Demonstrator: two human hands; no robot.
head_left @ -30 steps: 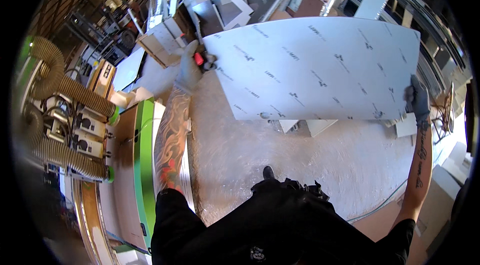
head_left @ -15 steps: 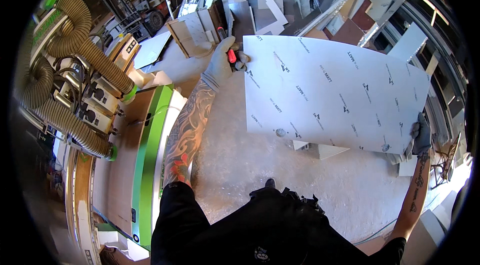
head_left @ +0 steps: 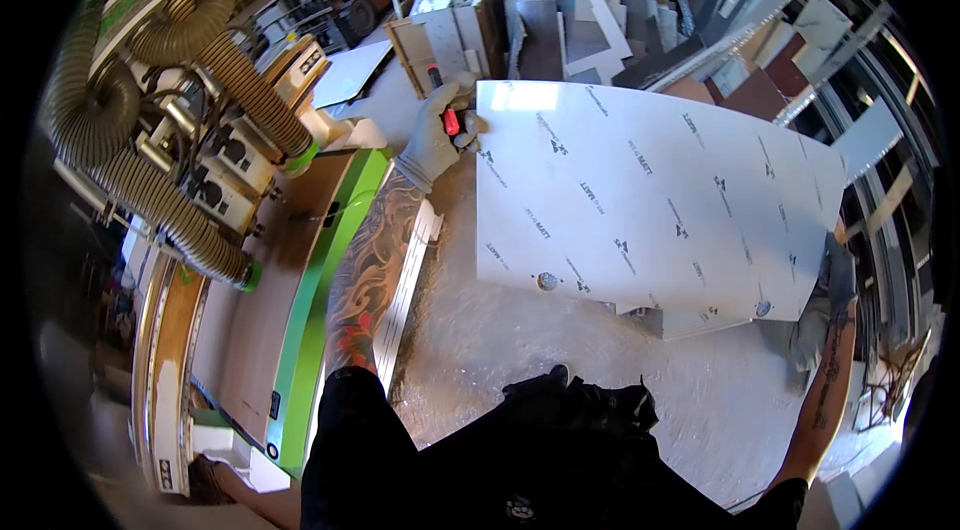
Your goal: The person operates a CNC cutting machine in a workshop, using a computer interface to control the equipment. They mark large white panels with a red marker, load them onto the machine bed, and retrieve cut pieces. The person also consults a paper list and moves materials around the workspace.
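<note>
Here a large white panel [head_left: 650,200] is carried flat above the dusty floor [head_left: 500,330], gripped at opposite edges to keep it level: the gloved left hand [head_left: 437,135] clenches its near corner together with a red marker [head_left: 445,110], the gloved right hand [head_left: 835,275] clasps the far edge.

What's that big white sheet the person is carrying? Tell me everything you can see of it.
The white panel is a large, flat, rectangular board, matt white with small dark marks repeated across its face, seemingly a protective film. Two small round holes sit near its lower edge. It is held roughly level above the pale workshop floor. The gloved left hand, which also holds a red and black tool, grips its upper left corner; the gloved right hand grips the right edge.
</note>
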